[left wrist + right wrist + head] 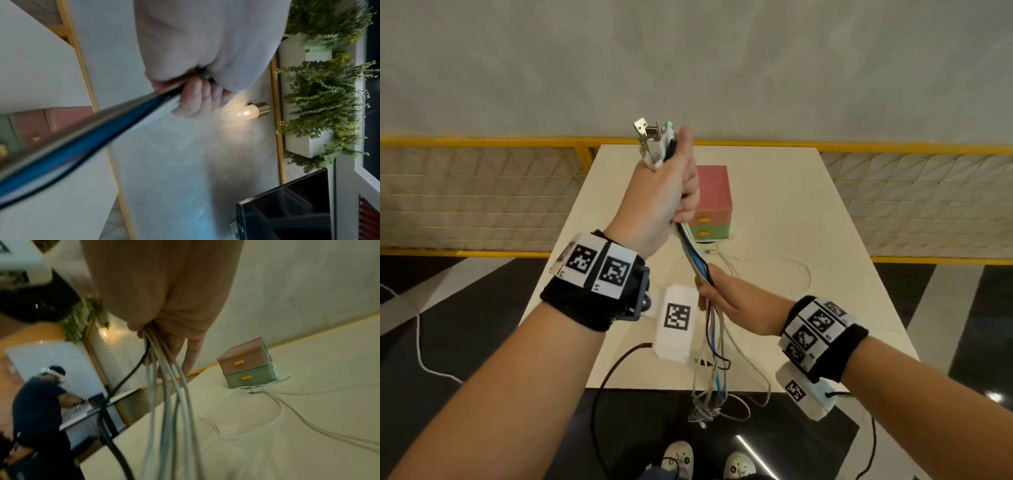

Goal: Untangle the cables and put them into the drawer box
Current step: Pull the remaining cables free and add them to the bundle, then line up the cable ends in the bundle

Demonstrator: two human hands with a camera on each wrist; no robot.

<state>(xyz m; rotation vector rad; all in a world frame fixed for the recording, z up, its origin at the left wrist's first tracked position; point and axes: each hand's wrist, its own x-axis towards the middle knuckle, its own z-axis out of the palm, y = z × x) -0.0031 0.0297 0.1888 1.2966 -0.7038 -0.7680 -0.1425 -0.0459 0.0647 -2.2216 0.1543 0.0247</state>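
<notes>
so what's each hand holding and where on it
Both grip the cable bundle: left hand just below the plug ends, right hand farther down its length.

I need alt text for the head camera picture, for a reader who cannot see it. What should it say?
Two hands hold a bundle of cables stretched above a white table: the left hand grips the plug ends up high, the right hand grips the bundle lower, and the loose ends hang past the table edge. Behind stands a pink and green drawer box, both drawers closed.

Loose cable (756, 263) before drawer box (714, 205)
</notes>
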